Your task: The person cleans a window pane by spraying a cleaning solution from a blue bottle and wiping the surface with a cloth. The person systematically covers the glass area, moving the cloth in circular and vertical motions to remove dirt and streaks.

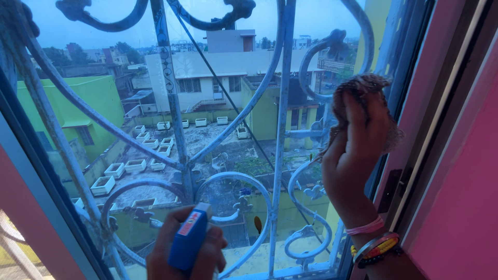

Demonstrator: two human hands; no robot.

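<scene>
The right hand [355,155] is raised against the window grille [176,155], its grip closed tight around a bunched brownish cloth [363,91]. The fingers lie flat over the cloth and press it against the curled scroll at the right side of the grille, near the upright bar there. The cloth spills out above and to the right of the fingers. On the right wrist sit several bangles and bands [374,243], pink, silver, yellow and dark.

The left hand [181,254] is low, at the bottom of the grille and in front of its lower round scroll. Its grip is wrapped around a blue spray bottle [190,241] with a red and white label on top; only the upper part of the bottle shows above the fingers, and the nozzle end points toward the grille.

The grille is pale blue painted metal, worn and flaky, with tall bars and looping scrolls. To the right of it runs the window frame [415,155] and then a pink wall [467,207]. Beyond the grille lie rooftops [207,150] with rows of white planter boxes, a green building [78,103] to the left and a pale building [207,67] farther off under a dull sky.
</scene>
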